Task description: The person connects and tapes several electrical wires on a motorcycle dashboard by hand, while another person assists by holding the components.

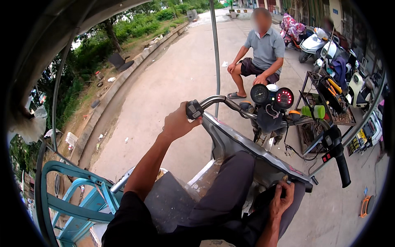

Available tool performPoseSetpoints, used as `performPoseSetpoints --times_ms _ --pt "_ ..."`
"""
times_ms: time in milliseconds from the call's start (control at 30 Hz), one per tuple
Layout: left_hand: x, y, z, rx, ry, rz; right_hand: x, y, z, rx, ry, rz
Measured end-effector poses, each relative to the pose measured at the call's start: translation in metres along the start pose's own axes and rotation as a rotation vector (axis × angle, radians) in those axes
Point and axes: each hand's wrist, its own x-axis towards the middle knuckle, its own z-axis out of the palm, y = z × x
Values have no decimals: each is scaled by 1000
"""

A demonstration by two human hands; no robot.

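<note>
Gripping the handlebar (214,99) out front at its left end, the left hand (175,123) wants firm, even pressure; low beside the front shield (243,142), the right hand (282,198) pinches a small tan object (284,178).

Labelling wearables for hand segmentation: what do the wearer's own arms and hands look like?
Left hand and right hand are ungloved, with no watch or band visible at either wrist. Left forearm is bare below a plain black sleeve. Right forearm is bare too; its sleeve edge is hard to tell from the black top. No cables or markings visible.
</note>
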Motion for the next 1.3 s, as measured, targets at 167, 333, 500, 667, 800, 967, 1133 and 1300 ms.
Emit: performPoseSetpoints --times_ms 167,333,500,667,800,967,1133,1300 --pt "-1 -4 1 -22 -13 39 -2 -1 -5 -13 3 -22" --pt "4 9 8 -2 -28 35 4 3 -13 36 18 11" --pt "-1 29 4 -13 8 72 23 -6 -28 34 -16 11" --pt "-8 42 7 -39 -46 -46 27 -5 -49 0 -13 -11" --pt "-5 44 4 -35 -58 -20 24 -8 -51 7 -10 12" --pt "1 38 4 -67 -33 2 30 -10 -40 8 -6 -12" --pt "6 32 12 -102 -44 22 27 2 -32 -13 -14 -23" --pt "10 23 24 -119 -59 17 21 18 -17 -19 -18 -18"
